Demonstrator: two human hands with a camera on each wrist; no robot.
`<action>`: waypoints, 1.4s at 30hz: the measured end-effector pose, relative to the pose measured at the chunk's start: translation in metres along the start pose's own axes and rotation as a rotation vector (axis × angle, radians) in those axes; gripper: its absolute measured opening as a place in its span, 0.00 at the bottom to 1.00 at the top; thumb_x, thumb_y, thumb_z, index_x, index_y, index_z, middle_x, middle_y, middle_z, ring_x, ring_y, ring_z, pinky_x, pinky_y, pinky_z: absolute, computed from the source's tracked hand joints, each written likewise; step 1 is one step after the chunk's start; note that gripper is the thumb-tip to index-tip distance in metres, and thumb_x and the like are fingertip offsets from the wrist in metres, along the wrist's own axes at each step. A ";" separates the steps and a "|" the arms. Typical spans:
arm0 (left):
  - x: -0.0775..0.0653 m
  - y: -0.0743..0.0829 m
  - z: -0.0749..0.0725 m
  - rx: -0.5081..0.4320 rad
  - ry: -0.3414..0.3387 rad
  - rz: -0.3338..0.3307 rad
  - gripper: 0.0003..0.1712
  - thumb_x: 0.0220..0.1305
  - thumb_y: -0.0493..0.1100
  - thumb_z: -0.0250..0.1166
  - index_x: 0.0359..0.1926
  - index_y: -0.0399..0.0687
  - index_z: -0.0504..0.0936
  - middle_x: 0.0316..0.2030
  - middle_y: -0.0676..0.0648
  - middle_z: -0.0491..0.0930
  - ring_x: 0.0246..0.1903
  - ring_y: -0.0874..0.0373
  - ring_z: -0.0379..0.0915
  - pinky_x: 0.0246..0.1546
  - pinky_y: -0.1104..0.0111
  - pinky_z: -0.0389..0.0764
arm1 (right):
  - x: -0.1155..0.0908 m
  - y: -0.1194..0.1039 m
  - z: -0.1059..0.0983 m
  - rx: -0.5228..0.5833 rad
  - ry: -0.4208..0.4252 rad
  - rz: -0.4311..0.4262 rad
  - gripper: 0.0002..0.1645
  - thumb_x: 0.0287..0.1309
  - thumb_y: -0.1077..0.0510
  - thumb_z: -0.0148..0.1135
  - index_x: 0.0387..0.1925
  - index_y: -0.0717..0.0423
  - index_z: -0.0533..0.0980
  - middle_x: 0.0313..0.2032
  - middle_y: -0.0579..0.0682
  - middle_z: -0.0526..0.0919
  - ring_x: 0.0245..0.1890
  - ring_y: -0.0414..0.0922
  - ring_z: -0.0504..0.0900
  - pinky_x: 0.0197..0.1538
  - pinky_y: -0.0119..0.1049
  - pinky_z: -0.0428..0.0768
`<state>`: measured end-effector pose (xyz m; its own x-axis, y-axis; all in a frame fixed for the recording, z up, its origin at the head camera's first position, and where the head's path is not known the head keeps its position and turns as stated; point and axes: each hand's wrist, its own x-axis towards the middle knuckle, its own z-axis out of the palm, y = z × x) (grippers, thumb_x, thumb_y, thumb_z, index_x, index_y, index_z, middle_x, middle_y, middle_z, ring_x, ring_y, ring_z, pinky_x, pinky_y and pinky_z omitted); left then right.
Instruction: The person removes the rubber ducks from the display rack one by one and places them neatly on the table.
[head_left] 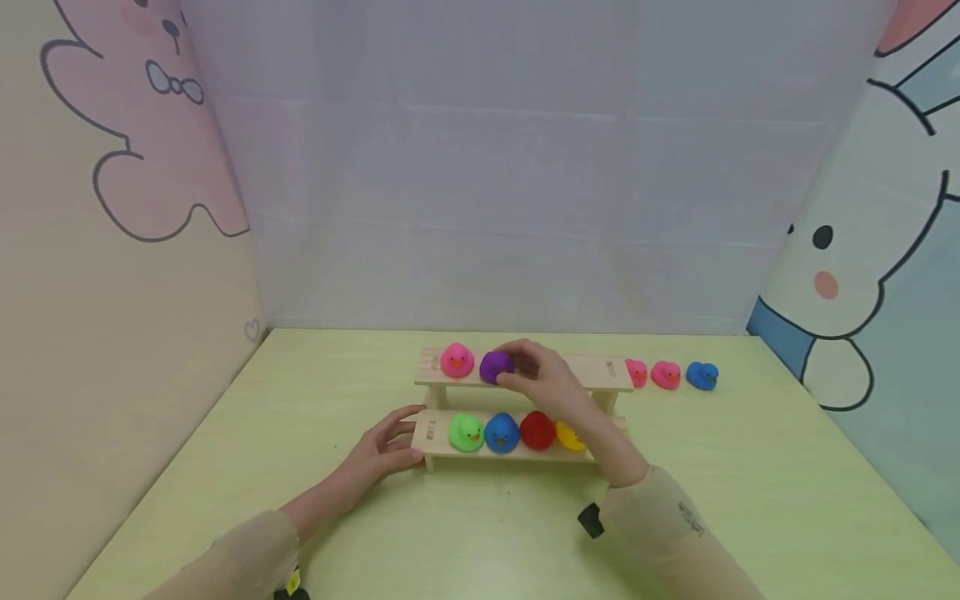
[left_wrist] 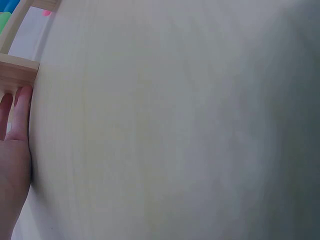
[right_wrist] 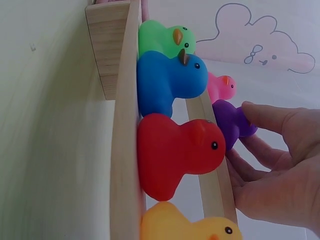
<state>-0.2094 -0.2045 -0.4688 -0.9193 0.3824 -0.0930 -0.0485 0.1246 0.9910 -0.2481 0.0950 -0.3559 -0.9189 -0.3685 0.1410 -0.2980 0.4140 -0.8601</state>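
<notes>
A two-tier wooden stand [head_left: 617, 373] holds rubber ducks. My right hand [head_left: 551, 383] pinches a purple rubber duck [head_left: 495, 367] between thumb and fingers at the upper tier. A pink duck [head_left: 457, 360] sits to its left on that tier. On the lower tier stand a green duck [head_left: 467, 432], a blue duck [head_left: 502, 433], a red duck [right_wrist: 177, 155] and a yellow duck [right_wrist: 187, 225], partly covered by my right forearm in the head view. My left hand [head_left: 378, 447] holds the lower tier's left end, thumb at the front corner and fingers toward the back.
Past the stand's right end, a pink duck [head_left: 636, 372], a second pink duck [head_left: 665, 375] and a blue duck [head_left: 702, 375] are lined up on the pale yellow-green table [head_left: 750, 467]. A plain light curtain [head_left: 480, 167] hangs behind.
</notes>
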 end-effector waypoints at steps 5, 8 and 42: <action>-0.001 0.000 0.000 -0.009 0.000 0.006 0.39 0.68 0.43 0.63 0.75 0.61 0.57 0.68 0.38 0.65 0.58 0.54 0.77 0.55 0.66 0.80 | -0.002 0.001 -0.002 -0.006 -0.001 0.020 0.23 0.64 0.59 0.64 0.60 0.53 0.74 0.58 0.55 0.79 0.60 0.54 0.79 0.65 0.48 0.76; -0.001 -0.001 0.000 -0.012 -0.002 0.010 0.39 0.68 0.43 0.63 0.75 0.61 0.57 0.68 0.38 0.65 0.58 0.54 0.77 0.54 0.67 0.80 | -0.003 0.001 -0.004 -0.001 0.000 0.039 0.24 0.64 0.59 0.64 0.60 0.51 0.73 0.59 0.54 0.79 0.60 0.54 0.78 0.65 0.48 0.76; 0.000 -0.003 -0.001 -0.025 -0.012 0.029 0.39 0.67 0.42 0.63 0.75 0.60 0.57 0.67 0.38 0.65 0.55 0.59 0.78 0.52 0.69 0.80 | -0.020 0.014 -0.044 0.015 0.077 0.019 0.26 0.65 0.54 0.63 0.64 0.50 0.71 0.61 0.58 0.77 0.60 0.58 0.78 0.60 0.49 0.80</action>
<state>-0.2099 -0.2053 -0.4719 -0.9159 0.3961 -0.0648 -0.0316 0.0899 0.9955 -0.2452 0.1446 -0.3494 -0.9416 -0.2956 0.1612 -0.2769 0.4076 -0.8702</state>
